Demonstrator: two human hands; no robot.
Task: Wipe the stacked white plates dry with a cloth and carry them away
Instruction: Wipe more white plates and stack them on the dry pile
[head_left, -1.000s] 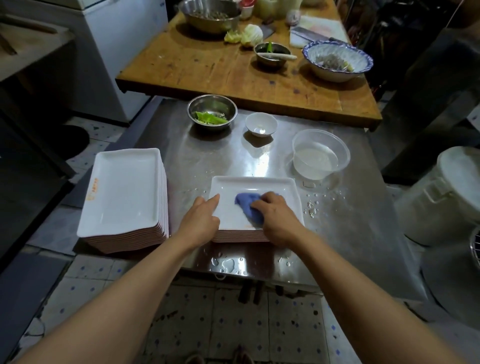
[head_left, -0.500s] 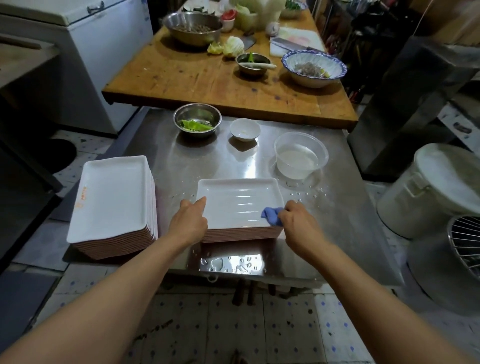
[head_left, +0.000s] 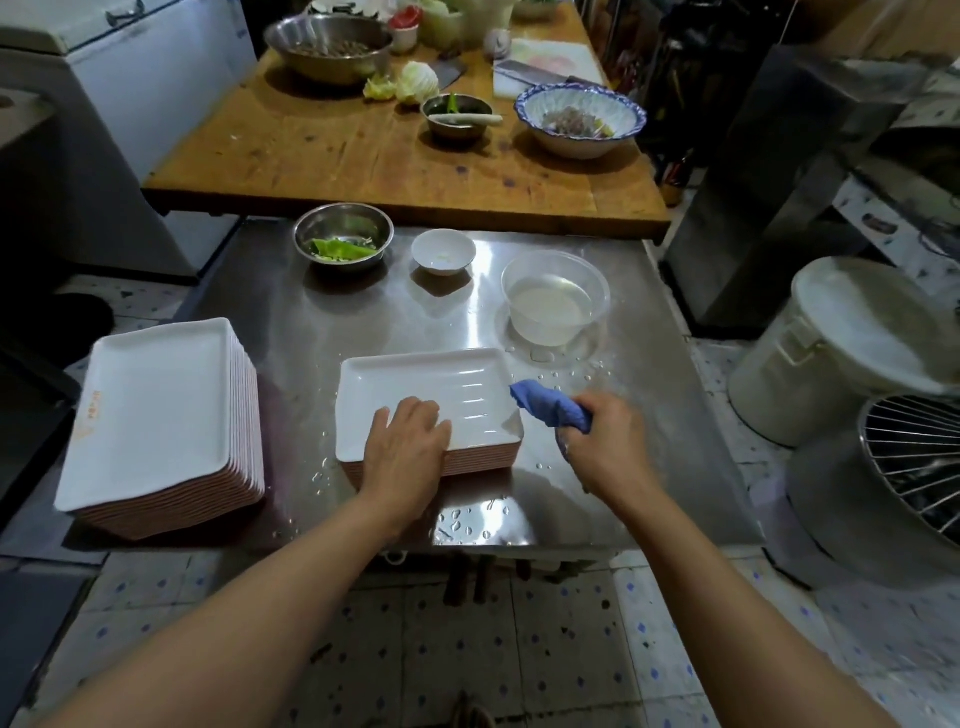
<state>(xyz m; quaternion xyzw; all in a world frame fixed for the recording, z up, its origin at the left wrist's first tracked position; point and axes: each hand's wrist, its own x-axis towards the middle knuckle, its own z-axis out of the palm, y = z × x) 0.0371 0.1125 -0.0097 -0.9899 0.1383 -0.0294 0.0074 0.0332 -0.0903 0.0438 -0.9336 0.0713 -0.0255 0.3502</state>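
Wet steel table (head_left: 363, 332), tiled floor. Clear tub (head_left: 555, 304) holds water; steel bowl (head_left: 343, 242) holds greens. Left hand (head_left: 408, 447) flat on centre plate stack (head_left: 415, 387); right hand (head_left: 608, 444) grips blue cloth (head_left: 548, 408) beside it.

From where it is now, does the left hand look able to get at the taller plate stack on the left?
Probably yes. The left hand rests on the middle plate stack, holding nothing, and the taller plate stack sits just to its left with only bare wet steel table between them.
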